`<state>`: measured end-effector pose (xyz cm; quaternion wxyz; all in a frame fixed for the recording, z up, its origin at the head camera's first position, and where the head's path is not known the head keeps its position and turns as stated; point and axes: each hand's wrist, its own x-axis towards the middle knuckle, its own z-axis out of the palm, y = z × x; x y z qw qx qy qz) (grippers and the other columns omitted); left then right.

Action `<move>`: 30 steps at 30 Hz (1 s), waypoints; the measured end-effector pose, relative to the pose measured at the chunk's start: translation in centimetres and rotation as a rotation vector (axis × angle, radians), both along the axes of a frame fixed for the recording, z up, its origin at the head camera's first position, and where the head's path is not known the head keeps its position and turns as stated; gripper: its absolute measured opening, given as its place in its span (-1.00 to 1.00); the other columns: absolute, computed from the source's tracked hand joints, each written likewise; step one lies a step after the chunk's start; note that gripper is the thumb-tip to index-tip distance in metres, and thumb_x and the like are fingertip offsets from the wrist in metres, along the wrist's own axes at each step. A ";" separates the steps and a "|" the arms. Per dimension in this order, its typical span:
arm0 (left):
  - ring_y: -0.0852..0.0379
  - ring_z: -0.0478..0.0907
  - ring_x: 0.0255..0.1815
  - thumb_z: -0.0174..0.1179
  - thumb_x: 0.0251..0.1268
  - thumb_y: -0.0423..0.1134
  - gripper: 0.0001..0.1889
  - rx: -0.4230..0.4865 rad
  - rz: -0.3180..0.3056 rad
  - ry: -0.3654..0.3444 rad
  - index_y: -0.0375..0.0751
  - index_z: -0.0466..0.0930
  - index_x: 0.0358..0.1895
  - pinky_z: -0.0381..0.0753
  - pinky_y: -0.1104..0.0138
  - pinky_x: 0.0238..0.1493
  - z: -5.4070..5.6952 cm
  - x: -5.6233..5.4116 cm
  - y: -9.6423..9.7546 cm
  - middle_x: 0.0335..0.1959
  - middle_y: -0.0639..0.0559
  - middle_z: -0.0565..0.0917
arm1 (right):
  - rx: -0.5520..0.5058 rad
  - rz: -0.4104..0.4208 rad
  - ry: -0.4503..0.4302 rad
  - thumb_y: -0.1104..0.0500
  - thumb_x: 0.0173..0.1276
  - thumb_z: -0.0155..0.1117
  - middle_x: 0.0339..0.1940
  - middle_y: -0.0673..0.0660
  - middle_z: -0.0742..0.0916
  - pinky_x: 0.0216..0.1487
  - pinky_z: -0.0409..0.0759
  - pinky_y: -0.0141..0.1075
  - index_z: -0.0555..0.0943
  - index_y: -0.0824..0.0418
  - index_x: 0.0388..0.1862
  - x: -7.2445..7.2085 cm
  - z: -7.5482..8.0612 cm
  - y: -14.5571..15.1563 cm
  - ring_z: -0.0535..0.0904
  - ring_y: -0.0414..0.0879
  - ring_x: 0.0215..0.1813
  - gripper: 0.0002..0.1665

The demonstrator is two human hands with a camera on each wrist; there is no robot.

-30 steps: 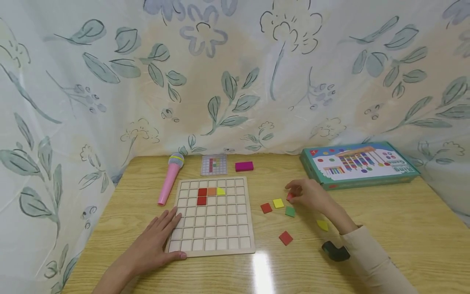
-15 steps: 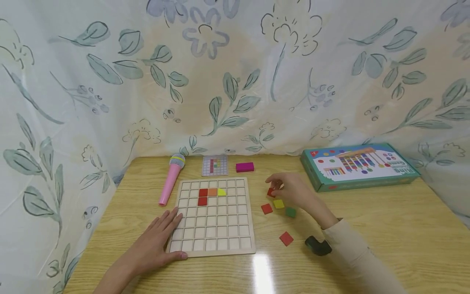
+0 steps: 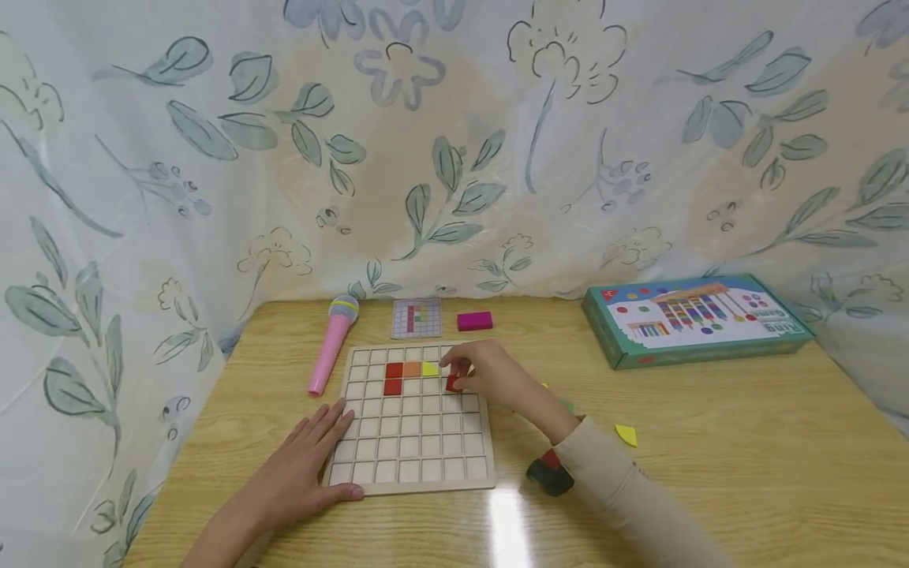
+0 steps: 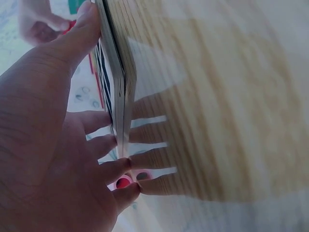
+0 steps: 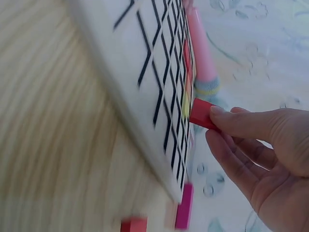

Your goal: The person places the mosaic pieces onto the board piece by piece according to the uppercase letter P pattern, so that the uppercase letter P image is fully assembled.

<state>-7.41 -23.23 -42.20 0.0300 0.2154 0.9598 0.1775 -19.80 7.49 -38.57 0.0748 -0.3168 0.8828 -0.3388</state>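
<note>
Red square tile pinched over the right side of the grid board

Right hand (image 3: pixel 490 371): thumb and fingertips closed in a pinch on one red square tile (image 3: pixel 452 384). The tile is over the right part of the wooden grid board (image 3: pixel 410 447), right of and a little nearer than the yellow quarter-round tile (image 3: pixel 429 368). The right wrist view shows the pinch clearly, thumb against one side of the tile (contact between tile and board cannot be told).

Left hand (image 3: pixel 305 457): fingers extended and spread, grasping nothing; it rests at the board's left edge, thumb at the near left corner.

Board contents: in the second row from the far side, an upper red tile (image 3: pixel 394 370), an orange tile (image 3: pixel 412 369) and the yellow quarter-round tile sit side by side. A lower red tile (image 3: pixel 393 386) lies directly on the near side of the upper one.

Surroundings on the wood-grain table (image 3: pixel 710 489): pink toy microphone (image 3: pixel 329 351) to the board's left; pattern card (image 3: pixel 417 319) and magenta block (image 3: pixel 474 321) beyond its far edge; illustrated game box (image 3: pixel 699 319) at far right. A loose yellow piece (image 3: pixel 626 435) lies right of the right sleeve (image 3: pixel 611 473). A green tile (image 3: pixel 566 404) is partly hidden by the forearm.
</note>
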 end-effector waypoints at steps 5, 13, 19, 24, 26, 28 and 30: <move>-0.26 0.08 0.51 0.17 0.07 0.45 0.06 0.001 -0.004 0.012 -0.27 0.21 0.48 0.11 -0.15 0.42 0.2 0.0 0.0 0.53 -0.18 0.16 | -0.019 0.043 -0.023 0.39 0.17 0.43 -0.36 0.00 0.70 -0.20 0.59 -0.41 0.69 0.29 -0.06 0.2 -0.2 -2.7 0.57 -0.15 -0.25 -0.68; -0.25 0.10 0.50 0.19 0.06 0.44 0.05 0.005 -0.004 0.035 -0.27 0.23 0.47 0.13 -0.14 0.41 0.1 0.1 0.0 0.53 -0.17 0.17 | -0.088 0.115 -0.050 0.39 0.16 0.45 -0.39 0.04 0.70 -0.26 0.57 -0.49 0.71 0.28 -0.15 0.4 -0.8 -6.2 0.58 -0.20 -0.30 -0.75; -0.25 0.09 0.51 0.19 0.06 0.44 0.06 0.011 -0.003 0.024 -0.27 0.22 0.48 0.11 -0.14 0.42 0.1 0.1 0.0 0.54 -0.17 0.16 | -0.102 0.148 -0.065 0.38 0.19 0.44 -0.35 0.04 0.72 -0.24 0.55 -0.52 0.71 0.30 -0.11 0.5 -1.1 -7.7 0.58 -0.24 -0.29 -0.74; -0.25 0.08 0.51 0.16 0.07 0.46 0.06 0.005 -0.005 0.011 -0.27 0.22 0.48 0.12 -0.15 0.42 0.2 0.1 0.1 0.54 -0.17 0.14 | -0.080 0.134 -0.065 0.37 0.22 0.41 -0.35 0.01 0.72 -0.24 0.54 -0.54 0.71 0.28 -0.10 0.6 -1.5 -8.1 0.57 -0.30 -0.30 -0.75; -0.25 0.08 0.51 0.16 0.07 0.46 0.06 0.003 -0.005 0.008 -0.27 0.21 0.48 0.12 -0.15 0.42 0.3 0.0 0.1 0.54 -0.17 0.14 | -0.070 0.125 -0.069 0.37 0.22 0.41 -0.35 -0.01 0.71 -0.24 0.53 -0.54 0.71 0.26 -0.10 0.6 -1.7 -8.2 0.56 -0.31 -0.30 -0.75; -0.25 0.08 0.51 0.16 0.06 0.46 0.07 0.001 -0.003 0.005 -0.26 0.21 0.48 0.12 -0.15 0.42 0.3 0.0 0.0 0.54 -0.16 0.14 | -0.061 0.116 -0.072 0.37 0.23 0.40 -0.34 -0.03 0.71 -0.24 0.53 -0.54 0.71 0.25 -0.10 0.6 -1.8 -8.3 0.55 -0.32 -0.30 -0.76; -0.25 0.07 0.52 0.15 0.06 0.47 0.07 0.001 -0.001 0.001 -0.26 0.21 0.49 0.12 -0.15 0.42 0.2 0.1 0.0 0.54 -0.16 0.14 | -0.053 0.110 -0.073 0.37 0.23 0.40 -0.34 -0.04 0.71 -0.23 0.53 -0.54 0.71 0.24 -0.11 0.6 -1.9 -8.4 0.55 -0.33 -0.29 -0.77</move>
